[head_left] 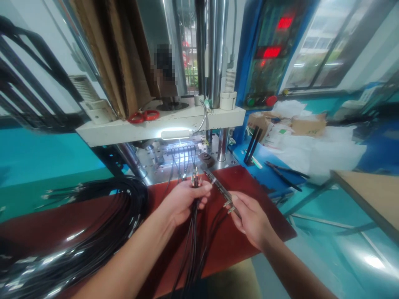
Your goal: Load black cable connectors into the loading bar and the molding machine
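Black cables (195, 216) hang past the near edge of the red board (232, 243), the left hand (185, 197) closed around them; apart, the right hand (251, 216) clasps a dark metal bar (220, 187), bare board between; coiled cables (132, 216) crowd the left, the press (218, 119) stands beyond

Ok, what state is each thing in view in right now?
Left hand: closed around held cables.
Held cables: bunched, metal ends up.
Right hand: closed on metal bar.
Metal bar: held slanted.
Coiled cables: loosely looped.
Lamp: lit.
Red displays: lit, unreadable.
Upper press plate: raised, gap beneath.
Red-handled scissors: resting on the plate; open or shut unclear.
Black tool: lying with legs spread.
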Tool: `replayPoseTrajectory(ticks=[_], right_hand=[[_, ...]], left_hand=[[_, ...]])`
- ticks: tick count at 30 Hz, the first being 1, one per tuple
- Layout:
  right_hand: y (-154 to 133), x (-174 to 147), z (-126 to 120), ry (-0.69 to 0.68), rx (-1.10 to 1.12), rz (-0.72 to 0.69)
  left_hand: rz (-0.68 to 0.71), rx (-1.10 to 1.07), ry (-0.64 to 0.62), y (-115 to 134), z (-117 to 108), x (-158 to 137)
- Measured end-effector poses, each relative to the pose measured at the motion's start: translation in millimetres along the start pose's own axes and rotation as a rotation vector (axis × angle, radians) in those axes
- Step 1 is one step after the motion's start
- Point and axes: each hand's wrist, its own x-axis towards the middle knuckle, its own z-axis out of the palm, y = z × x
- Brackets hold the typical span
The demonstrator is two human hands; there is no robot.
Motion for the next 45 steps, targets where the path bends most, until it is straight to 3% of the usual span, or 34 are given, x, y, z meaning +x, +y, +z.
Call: replayPoseTrajectory(ticks=[7,21,39,45], right_hand=[[-5,-1,1,-0.019,0.02,0.041],[-4,1,2,-0.023,0.01,0.045],[-10,-3,3,-0.038,-0.2,-0.001],[-6,-3,2,-0.018,-0.05,0.016]], left_hand=[[-0.065,0.166,-0.002,-24,3,-1],[-0.021,0.282,0.0,-33,8,-3],[-0.029,0.247,0.004,-40,9,8],[0.041,0.165,-0.021,-31,-3,-2]])
